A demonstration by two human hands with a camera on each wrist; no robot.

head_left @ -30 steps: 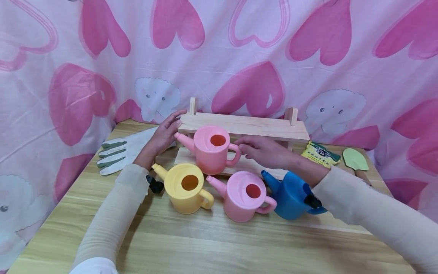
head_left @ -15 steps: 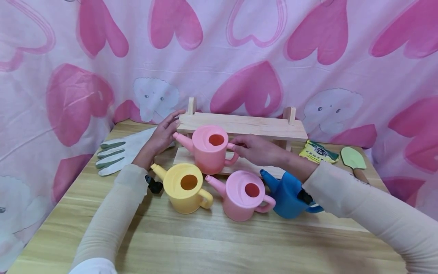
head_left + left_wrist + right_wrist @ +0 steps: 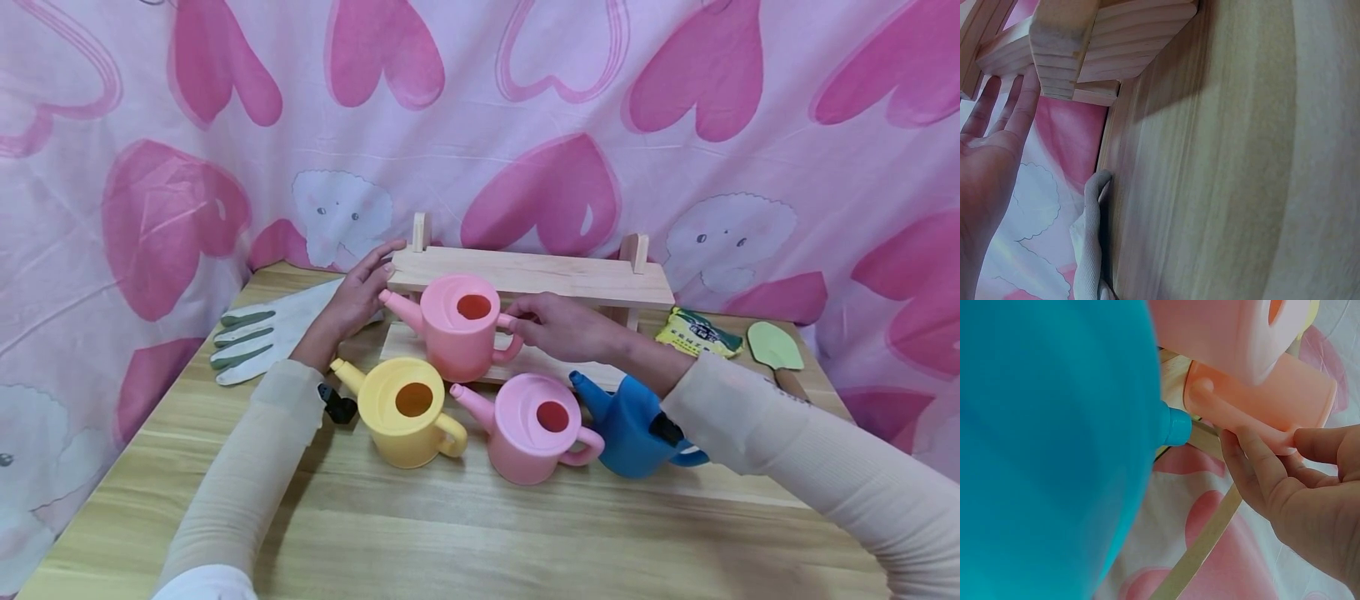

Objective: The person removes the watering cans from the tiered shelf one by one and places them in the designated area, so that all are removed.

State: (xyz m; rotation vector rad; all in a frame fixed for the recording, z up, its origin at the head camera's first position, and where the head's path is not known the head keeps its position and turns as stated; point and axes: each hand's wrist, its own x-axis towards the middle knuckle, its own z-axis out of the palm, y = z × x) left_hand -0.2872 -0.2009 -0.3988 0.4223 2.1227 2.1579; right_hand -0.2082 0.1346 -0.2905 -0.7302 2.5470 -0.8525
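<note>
My right hand (image 3: 566,327) pinches the handle of a coral-pink watering can (image 3: 459,333), with thumb and fingers around the handle (image 3: 1244,422) in the right wrist view. This can stands at the lower step of a small two-tier wooden shelf (image 3: 532,273), its spout pointing left. Straight fingers of my left hand (image 3: 360,296) touch the left end of the upper plank; the left wrist view shows the fingertips (image 3: 1027,84) against the wood. In front stand a yellow watering can (image 3: 401,417), a lighter pink one (image 3: 528,433) and a blue one (image 3: 633,437), the blue partly behind my right forearm.
A white-and-green glove (image 3: 277,329) lies left of the shelf, partly under my left arm. To the right are a yellow-green packet (image 3: 697,333) and a light green trowel (image 3: 775,346). A heart-patterned curtain (image 3: 540,192) hangs behind the wooden table (image 3: 450,533).
My right hand has shifted slightly left and its fingers have closed on the coral-pink can's handle. The left hand and the cans stay in place.
</note>
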